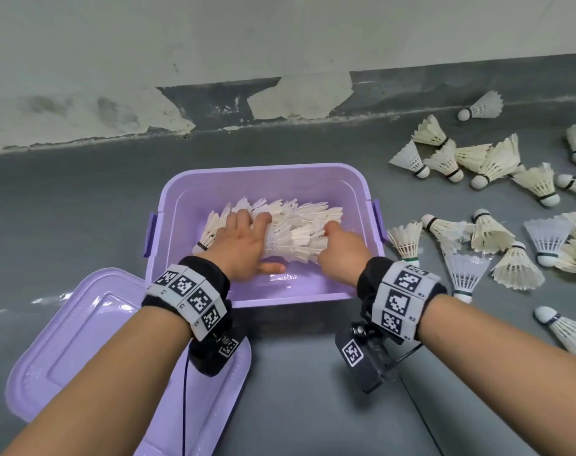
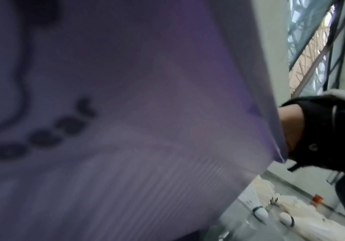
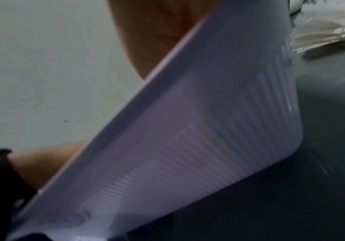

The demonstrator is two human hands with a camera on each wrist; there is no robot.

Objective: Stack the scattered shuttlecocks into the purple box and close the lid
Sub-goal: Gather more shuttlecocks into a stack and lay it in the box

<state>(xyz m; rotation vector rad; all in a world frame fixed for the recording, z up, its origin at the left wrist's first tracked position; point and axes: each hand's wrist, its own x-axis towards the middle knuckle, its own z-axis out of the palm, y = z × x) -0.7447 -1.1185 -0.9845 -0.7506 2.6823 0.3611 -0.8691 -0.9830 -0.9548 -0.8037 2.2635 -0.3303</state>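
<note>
One lid (image 1: 92, 327) lies off on the floor at the left, so closing is not yet done. In the purple box (image 1: 362, 182) a nested row of shuttlecocks (image 1: 296, 232) lies on its side, long axis left to right, cork end leftward. The left hand (image 1: 243, 245) wraps it; the right hand (image 1: 340, 250) grips its feathered end. Many loose shuttlecocks (image 1: 497, 159) remain scattered on the floor at right.

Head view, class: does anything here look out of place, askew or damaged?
Yes. Many white feathered shuttlecocks lie scattered at all angles on the grey floor, right of the open purple plastic box. Its purple lid lies off, at the box's near left corner. On the wall behind, pale paint has flaked away in ragged patches.
</note>
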